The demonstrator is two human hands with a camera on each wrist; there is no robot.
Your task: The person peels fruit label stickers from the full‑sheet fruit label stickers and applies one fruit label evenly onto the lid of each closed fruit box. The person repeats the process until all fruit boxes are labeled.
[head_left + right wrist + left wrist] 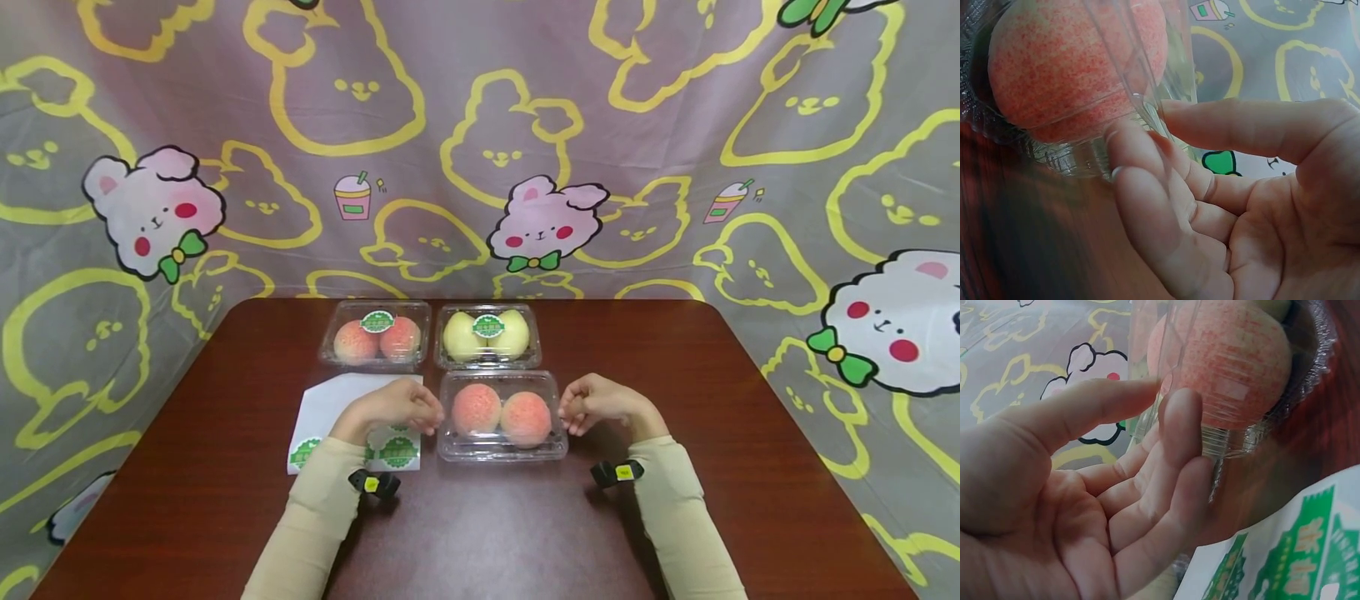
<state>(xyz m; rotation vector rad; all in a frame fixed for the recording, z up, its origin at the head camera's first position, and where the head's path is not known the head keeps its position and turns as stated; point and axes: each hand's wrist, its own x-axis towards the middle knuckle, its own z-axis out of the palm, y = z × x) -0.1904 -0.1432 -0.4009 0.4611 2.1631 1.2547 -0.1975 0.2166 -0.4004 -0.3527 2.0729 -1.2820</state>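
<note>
In the middle of the table, a clear plastic clamshell box (pixel 501 453) holds two pink peaches (pixel 476 408). My left hand (pixel 397 406) pinches the box's left edge between thumb and fingers; the left wrist view shows the thumb tip at the clear rim beside a peach (pixel 1229 362). At the opposite edge, my right hand (pixel 603 402) pinches the rim in the same way, close to the other peach (pixel 1072 69). No green label shows on this box's lid. A white sheet (pixel 337 400) with green round stickers (pixel 399 452) lies partly under my left hand and forearm.
Behind, a clear box of two peaches (pixel 356 340) and another of two pale yellow fruits (pixel 508 335) stand side by side, each with a green label on its lid. The brown table (pixel 735 500) meets a cartoon-printed curtain (pixel 450 125) at its far edge.
</note>
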